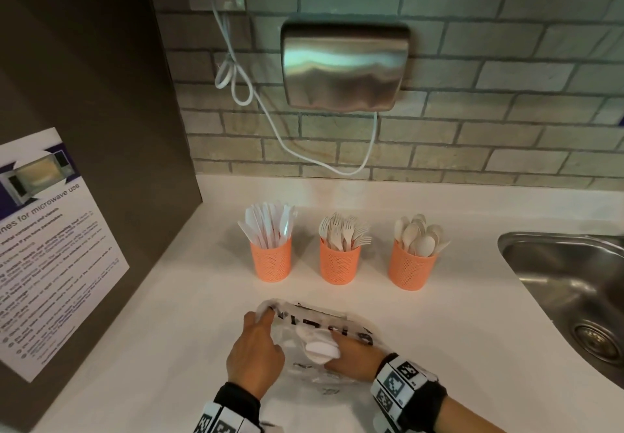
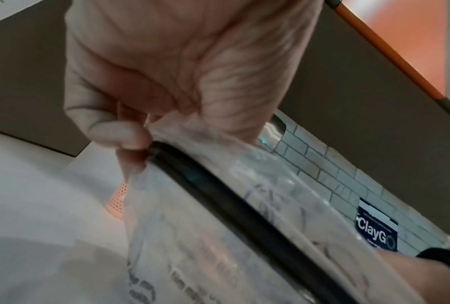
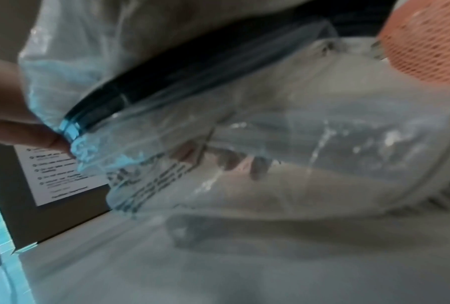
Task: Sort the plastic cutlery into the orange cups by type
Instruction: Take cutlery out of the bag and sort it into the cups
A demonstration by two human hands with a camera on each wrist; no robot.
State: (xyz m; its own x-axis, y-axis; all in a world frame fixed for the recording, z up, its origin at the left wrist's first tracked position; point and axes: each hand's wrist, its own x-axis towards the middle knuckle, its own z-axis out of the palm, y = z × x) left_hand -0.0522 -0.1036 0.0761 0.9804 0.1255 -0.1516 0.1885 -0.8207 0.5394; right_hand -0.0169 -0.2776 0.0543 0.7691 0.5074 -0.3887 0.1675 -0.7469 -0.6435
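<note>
Three orange cups [image 1: 339,260], two hands [image 1: 255,353], one bag [image 1: 314,373]

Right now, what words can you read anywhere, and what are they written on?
"for microwave use": heading on the poster, cut off at its left; the smaller lines below are too small to read.
"ClayG" and a round last letter, likely "ClayGo": blue wall sign; its small lines are too blurred.
Black print on the bag: crumpled and blurred in every view, unreadable.
Wristbands: square code marks only, no words.
</note>
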